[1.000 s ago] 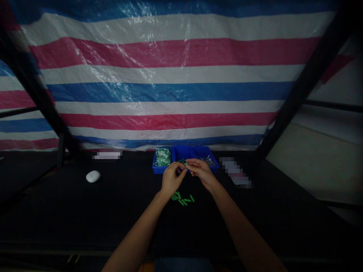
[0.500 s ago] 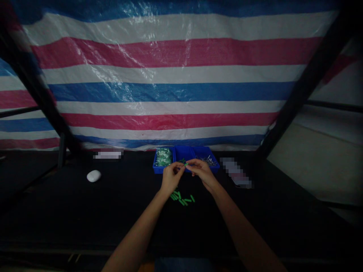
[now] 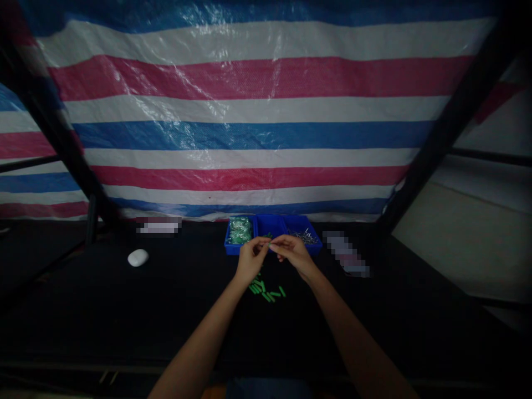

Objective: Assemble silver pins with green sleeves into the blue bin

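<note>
My left hand (image 3: 251, 257) and my right hand (image 3: 293, 254) meet at the fingertips, just in front of a blue divided tray (image 3: 245, 249). Both are closed in a pinch on a small green plastic piece (image 3: 269, 244), mostly covered by the fingers. Below the hands, several loose green plastic pieces (image 3: 270, 296), short and stick-shaped, lie on the black table. Clear bags with green contents (image 3: 240, 230) fill the tray's left compartment. A few green pieces show in the middle one, and thin metal screws or pins (image 3: 305, 237) lie in the right one.
A white rounded object (image 3: 138, 257) sits to the left on the black table (image 3: 166, 310). Blurred-out flat items lie at the back left (image 3: 159, 226) and right of the tray (image 3: 347, 254). Behind stands a striped plastic sheet (image 3: 249, 133) between dark frame posts.
My fingertips have shifted slightly to the left and closer together, and less of the green piece shows between them. The tray and loose pieces have not moved.
</note>
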Demonstrator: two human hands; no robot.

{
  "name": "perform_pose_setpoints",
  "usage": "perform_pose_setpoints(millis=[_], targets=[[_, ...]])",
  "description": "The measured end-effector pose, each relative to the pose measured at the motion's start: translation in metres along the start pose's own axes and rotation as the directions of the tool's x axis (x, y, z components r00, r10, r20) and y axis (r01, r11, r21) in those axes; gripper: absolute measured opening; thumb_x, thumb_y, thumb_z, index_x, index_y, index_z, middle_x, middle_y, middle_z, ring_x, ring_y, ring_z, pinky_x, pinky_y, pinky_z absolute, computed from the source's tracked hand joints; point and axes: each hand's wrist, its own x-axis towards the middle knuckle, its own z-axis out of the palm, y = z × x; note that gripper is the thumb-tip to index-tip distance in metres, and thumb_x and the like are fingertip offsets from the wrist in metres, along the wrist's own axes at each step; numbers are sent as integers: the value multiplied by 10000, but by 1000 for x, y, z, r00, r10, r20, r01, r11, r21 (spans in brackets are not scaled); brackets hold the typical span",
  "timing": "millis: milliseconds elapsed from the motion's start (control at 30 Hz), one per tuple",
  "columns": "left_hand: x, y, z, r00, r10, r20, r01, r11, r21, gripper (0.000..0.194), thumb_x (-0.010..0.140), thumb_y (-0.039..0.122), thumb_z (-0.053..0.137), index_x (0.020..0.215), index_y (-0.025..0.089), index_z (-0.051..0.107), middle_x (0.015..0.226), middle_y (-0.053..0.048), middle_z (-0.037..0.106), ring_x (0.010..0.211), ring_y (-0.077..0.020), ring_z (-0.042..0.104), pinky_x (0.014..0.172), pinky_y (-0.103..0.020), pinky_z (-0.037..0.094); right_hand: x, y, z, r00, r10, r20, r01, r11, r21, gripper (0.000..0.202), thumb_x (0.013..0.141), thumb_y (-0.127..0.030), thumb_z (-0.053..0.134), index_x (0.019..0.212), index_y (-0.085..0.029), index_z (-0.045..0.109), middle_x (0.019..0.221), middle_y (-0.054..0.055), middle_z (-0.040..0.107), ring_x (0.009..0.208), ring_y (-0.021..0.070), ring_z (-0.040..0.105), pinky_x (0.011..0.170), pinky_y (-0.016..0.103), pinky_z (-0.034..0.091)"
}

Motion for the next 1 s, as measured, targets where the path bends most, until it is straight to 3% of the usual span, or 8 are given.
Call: perform_pose_setpoints(millis=[400,533,600,667,767,867,933,1000], targets=[[-9,17,-3,983,181,6,-172,923,346,228,818,238,429,959,202,605,912,-49,616,837,-163,555,750,-284,426,1,4,5,1000,-5,-29,4,999,-36,253,589,-392,675,695,-181,583,597,-15,568,453,81,463,398,193,360],[-5,16,-21,960,174,-219,-103,948,302,253,795,297,476,1022,212,552,905,-37,592,725,-132,544,709,-273,433,3,7,3,995,-3,-103,-2,999,-48,259,587,-372,672,706,-164,573,613,-16,565,426,64,445,381,179,355],[1,6,-49,873,126,-470,-13,971,237,371,761,348,521,1104,213,481,999,-53,541,748,-128,534,686,-263,439,4,8,2,985,8,-172,-15,999,-41,265,591,-371,667,725,-163,571,636,-15,570,417,57,441,374,175,358],[7,-9,-88,719,60,-693,107,975,196,534,704,404,577,1173,217,404,1115,-79,449,837,-143,521,725,-277,437,5,9,0,971,13,-237,-19,1000,-22,280,595,-381,662,748,-166,570,654,-16,577,412,53,446,374,176,368],[16,-37,-152,560,-59,-826,384,902,197,751,591,474,650,1216,206,331,1194,-114,329,955,-188,488,835,-337,404,7,10,-1,952,-1,-306,2,1000,2,312,601,-408,655,779,-167,566,648,-16,582,387,52,445,359,180,359],[24,-60,-201,390,-216,-895,706,694,140,910,515,549,659,1252,210,247,1247,-157,259,1094,-304,406,871,-446,357,8,12,0,941,-20,-337,23,1000,7,355,608,-429,648,825,-162,561,648,-8,590,355,53,437,334,186,335],[30,-72,-218,325,-289,-901,826,550,121,985,493,598,638,1272,191,194,1260,-194,245,1114,-363,375,859,-502,332,9,13,1,939,-25,-342,29,1000,6,387,621,-438,635,882,-163,560,686,3,600,356,54,446,335,190,341],[37,-83,-224,329,-289,-899,874,455,173,1043,475,640,614,1287,176,152,1263,-215,251,1103,-383,375,855,-520,310,8,12,2,943,-25,-332,26,1000,-1,402,637,-441,619,926,-169,558,733,14,608,367,53,457,345,191,353]])
